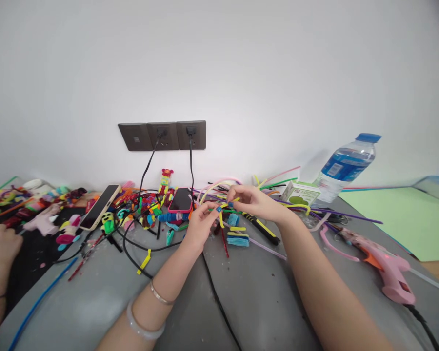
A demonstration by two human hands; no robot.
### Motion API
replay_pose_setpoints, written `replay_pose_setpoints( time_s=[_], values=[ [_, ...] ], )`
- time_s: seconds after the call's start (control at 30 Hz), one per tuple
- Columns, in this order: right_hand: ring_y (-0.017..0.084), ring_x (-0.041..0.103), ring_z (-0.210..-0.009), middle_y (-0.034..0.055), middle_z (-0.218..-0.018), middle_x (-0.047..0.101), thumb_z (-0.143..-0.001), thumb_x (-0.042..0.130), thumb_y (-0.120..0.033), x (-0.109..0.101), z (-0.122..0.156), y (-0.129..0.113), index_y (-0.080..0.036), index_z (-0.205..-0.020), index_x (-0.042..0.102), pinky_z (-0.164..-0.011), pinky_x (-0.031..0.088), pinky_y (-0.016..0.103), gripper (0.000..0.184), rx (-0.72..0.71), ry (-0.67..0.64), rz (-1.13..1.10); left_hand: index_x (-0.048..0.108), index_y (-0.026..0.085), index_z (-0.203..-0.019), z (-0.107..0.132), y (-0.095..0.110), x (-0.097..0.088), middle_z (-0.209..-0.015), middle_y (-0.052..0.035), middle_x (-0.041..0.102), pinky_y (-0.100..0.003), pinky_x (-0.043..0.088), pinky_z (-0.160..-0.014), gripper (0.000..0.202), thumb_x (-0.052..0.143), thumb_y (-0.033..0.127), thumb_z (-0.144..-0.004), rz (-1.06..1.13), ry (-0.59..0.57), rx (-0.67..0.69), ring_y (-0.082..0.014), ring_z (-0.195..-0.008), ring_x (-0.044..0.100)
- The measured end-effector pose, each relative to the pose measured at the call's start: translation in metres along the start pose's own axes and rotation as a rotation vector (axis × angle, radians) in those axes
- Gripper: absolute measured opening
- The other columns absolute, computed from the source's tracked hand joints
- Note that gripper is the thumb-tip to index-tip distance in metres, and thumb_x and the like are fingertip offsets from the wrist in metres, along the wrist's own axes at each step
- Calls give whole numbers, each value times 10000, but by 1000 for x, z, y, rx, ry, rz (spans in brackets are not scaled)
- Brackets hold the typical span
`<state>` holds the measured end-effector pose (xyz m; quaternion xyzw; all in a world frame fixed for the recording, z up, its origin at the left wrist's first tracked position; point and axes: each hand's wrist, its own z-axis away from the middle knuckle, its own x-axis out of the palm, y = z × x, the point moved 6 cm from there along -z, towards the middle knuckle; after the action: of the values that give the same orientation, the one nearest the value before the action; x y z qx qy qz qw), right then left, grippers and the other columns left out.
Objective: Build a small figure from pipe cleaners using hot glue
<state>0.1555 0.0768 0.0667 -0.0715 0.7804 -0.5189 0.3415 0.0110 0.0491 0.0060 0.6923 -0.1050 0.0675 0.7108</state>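
My left hand (201, 225) pinches a short yellow pipe cleaner (221, 220) between thumb and fingers, with one end bent downward. From the other side, my right hand (255, 202) has its fingertips closed on the same strip. Below and right of the fingertips lie blue fuzzy pieces (237, 241) with yellow bits on them. A black and yellow utility knife (261, 229) rests just under my right wrist. Behind the hands, long pipe cleaners in several colours are strewn over the grey table (256, 297).
A pink glue gun (391, 275), tilted water bottle (347, 165) and green-white box (300, 194) are on the right. Phones (100, 207), fuzzy figures (108, 223) and black cables (219, 302) crowd the left and middle. Another person's hand (2, 251) is at far left.
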Motion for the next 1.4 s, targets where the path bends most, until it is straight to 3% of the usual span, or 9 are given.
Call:
replay_pose_setpoints(
  time_s=[0.1, 0.4, 0.63, 0.73, 0.93, 1.1, 1.2, 1.3, 1.4],
  values=[
    [121, 450, -634, -15, -725, 528, -852, 611, -323, 7, -1, 4, -184, -801, 554, -589, 353, 245, 158, 67, -56, -20, 663, 173, -725, -1, 4, -5, -945, -17, 666, -176, 377, -508, 180, 748, 326, -683, -21, 63, 71, -64, -575, 461],
    [111, 523, -641, -16, -719, 602, -815, 658, -414, 29, -4, 11, -170, -765, 572, -612, 397, 239, 263, 224, -205, -239, 685, 185, -766, -2, 2, -9, -1066, -20, 651, -177, 422, -539, 138, 729, 304, -713, 33, 96, 96, -69, -635, 509],
    [110, 552, -669, 3, -778, 662, -780, 708, -432, 39, -7, 16, -158, -893, 657, -589, 404, 224, 302, 254, -222, -350, 667, 177, -745, -2, -4, -6, -882, -20, 664, -203, 483, -617, 230, 778, 370, -687, 147, 61, 19, -105, -691, 580],
    [99, 530, -631, -5, -752, 654, -774, 714, -431, 42, -8, 17, -152, -849, 692, -580, 407, 222, 289, 246, -245, -340, 674, 175, -736, -1, -3, -5, -874, -18, 673, -211, 489, -619, 236, 792, 369, -671, 153, 69, 13, -108, -688, 594],
    [94, 516, -616, 12, -789, 665, -779, 713, -450, 31, -10, 15, -147, -969, 702, -553, 389, 219, 358, 237, -128, -358, 708, 196, -871, -2, -1, -9, -813, -12, 680, -202, 459, -602, 280, 779, 404, -697, 155, 100, 66, -112, -693, 586],
    [89, 506, -600, 6, -790, 661, -791, 712, -413, 18, -7, 22, -154, -997, 704, -550, 381, 226, 332, 255, -31, -329, 690, 204, -915, -2, -6, -9, -740, 2, 655, -191, 434, -582, 305, 752, 437, -728, 161, 96, 11, -102, -655, 574],
    [89, 511, -597, -3, -766, 651, -798, 712, -390, 16, -3, 27, -159, -971, 705, -549, 393, 225, 288, 293, -90, -297, 680, 190, -913, -1, -5, -7, -769, -12, 662, -207, 427, -581, 332, 710, 481, -755, 202, 73, 11, -99, -629, 563],
    [82, 530, -596, -9, -748, 652, -817, 698, -376, 17, 1, 27, -158, -950, 698, -537, 393, 210, 255, 307, -182, -288, 687, 184, -886, -1, -2, -7, -723, -1, 643, -212, 415, -575, 290, 760, 402, -708, 141, 72, 32, -100, -610, 549],
    [81, 563, -596, -3, -745, 665, -819, 701, -379, 15, 2, 25, -148, -949, 676, -529, 409, 201, 266, 289, -179, -312, 695, 176, -831, -1, -2, -6, -695, 2, 641, -215, 415, -575, 231, 776, 333, -682, 67, 53, 37, -104, -605, 547]
  ],
)
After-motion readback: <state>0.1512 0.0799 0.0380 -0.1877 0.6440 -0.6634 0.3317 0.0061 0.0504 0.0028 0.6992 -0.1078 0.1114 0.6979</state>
